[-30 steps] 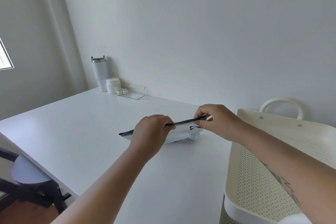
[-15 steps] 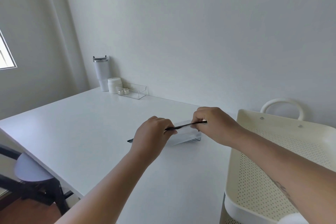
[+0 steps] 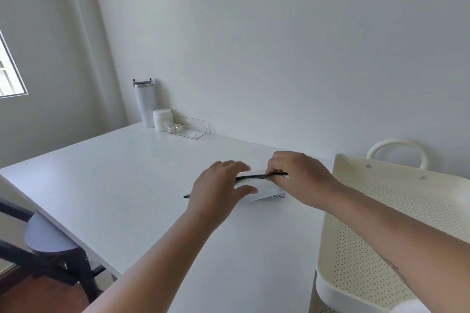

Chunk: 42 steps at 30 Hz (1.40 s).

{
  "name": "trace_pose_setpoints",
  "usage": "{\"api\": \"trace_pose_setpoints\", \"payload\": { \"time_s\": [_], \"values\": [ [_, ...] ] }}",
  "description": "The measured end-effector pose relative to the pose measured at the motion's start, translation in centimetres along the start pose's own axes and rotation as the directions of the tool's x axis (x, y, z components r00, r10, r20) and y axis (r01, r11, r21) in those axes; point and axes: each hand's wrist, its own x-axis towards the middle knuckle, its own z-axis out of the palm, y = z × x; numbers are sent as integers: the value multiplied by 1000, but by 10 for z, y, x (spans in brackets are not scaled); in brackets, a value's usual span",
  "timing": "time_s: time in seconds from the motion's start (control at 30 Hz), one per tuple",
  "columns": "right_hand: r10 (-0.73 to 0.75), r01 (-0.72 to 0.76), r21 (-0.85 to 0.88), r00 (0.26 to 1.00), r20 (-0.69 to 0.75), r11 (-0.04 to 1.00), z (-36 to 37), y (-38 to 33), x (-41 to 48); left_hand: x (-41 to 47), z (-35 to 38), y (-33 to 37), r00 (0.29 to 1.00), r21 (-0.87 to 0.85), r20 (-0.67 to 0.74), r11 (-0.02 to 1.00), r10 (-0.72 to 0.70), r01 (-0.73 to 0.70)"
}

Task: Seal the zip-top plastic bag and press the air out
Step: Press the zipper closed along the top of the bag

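A clear zip-top plastic bag (image 3: 267,192) with a black zip strip along its top lies on the white table (image 3: 127,185), with something white inside it. My right hand (image 3: 297,180) pinches the right end of the black strip. My left hand (image 3: 218,190) is over the left half of the bag with its fingers spread and loosened around the strip; the strip's left tip pokes out behind the wrist. Most of the bag's left side is hidden by that hand.
A white tumbler (image 3: 145,104), a white jar (image 3: 162,119) and a clear plastic holder (image 3: 187,126) stand at the far wall. A cream perforated cart tray (image 3: 381,236) with a loop handle is at the right. A stool (image 3: 48,239) stands at the table's left edge.
The bag has been lowered closer to the table. My left hand's fingers have opened from a pinch on the strip to a spread pose. My right hand kept its pinch.
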Motion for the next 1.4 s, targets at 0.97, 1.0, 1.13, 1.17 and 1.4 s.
{"api": "trace_pose_setpoints", "payload": {
  "time_s": [0.97, 1.0, 1.13, 1.17, 1.4],
  "values": [
    [-18, 19, -37, 1000, 23, 999, 6, -21, -3, -6, -6, -1, 993, 85, -99, 995, 57, -49],
    [-34, 35, -45, 999, 23, 998, 7, -23, -3, -7, -7, 0, 994, 81, -92, 995, 58, -50],
    [-24, 25, -22, 999, 28, 999, 6, -22, -2, -11, -12, -8, 997, 42, -70, 999, 33, -31],
    [-16, 16, -18, 999, 30, 1000, 4, -21, -1, -13, -14, -12, 997, 20, -79, 1000, 15, -14],
    [-23, 23, 32, 1000, 8, 999, 6, -21, -5, -19, -19, -12, 993, 30, -100, 998, 57, -54]
  ]
}}
